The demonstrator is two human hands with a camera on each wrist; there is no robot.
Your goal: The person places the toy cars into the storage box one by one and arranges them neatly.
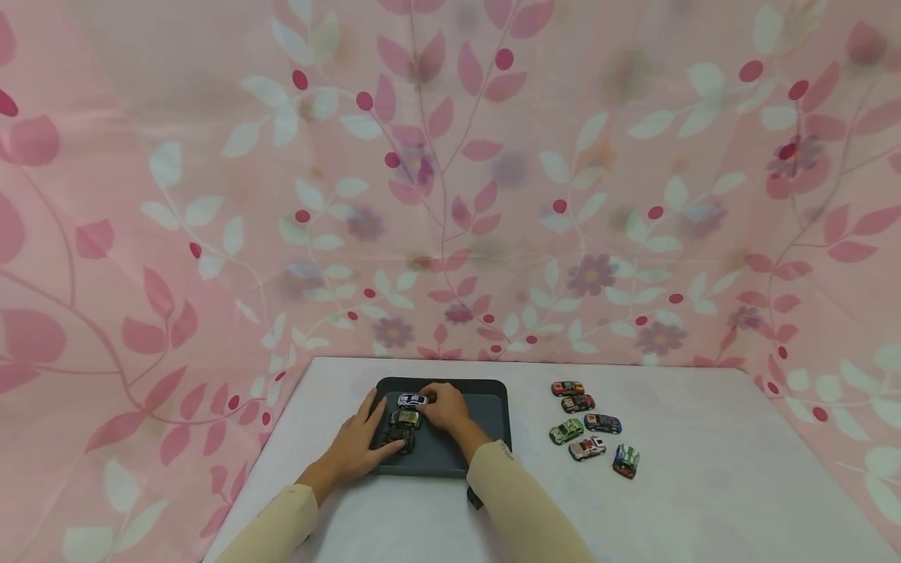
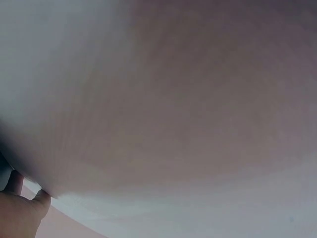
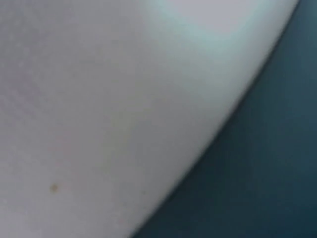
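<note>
In the head view, a dark grey baking tray [image 1: 450, 463] lies on the white table. Three toy cars form a column in its left part: a white one [image 1: 412, 400] at the back, a green-yellow one [image 1: 405, 420] in the middle, a dark one [image 1: 398, 440] in front. My right hand [image 1: 448, 408] reaches over the tray and pinches the white car at its right end. My left hand [image 1: 357, 444] lies across the tray's left rim, fingers extended and thumb stretched out to the dark car. Part of this left hand [image 2: 21, 210] shows in the left wrist view's lower corner.
Several more toy cars lie right of the tray, including an orange one [image 1: 567, 389], a light green one [image 1: 566, 431] and a green-and-white one [image 1: 626, 461]. A small black object [image 1: 475, 498] peeks out beside the right sleeve. Behind the table hangs a pink floral cloth [image 1: 450, 195].
</note>
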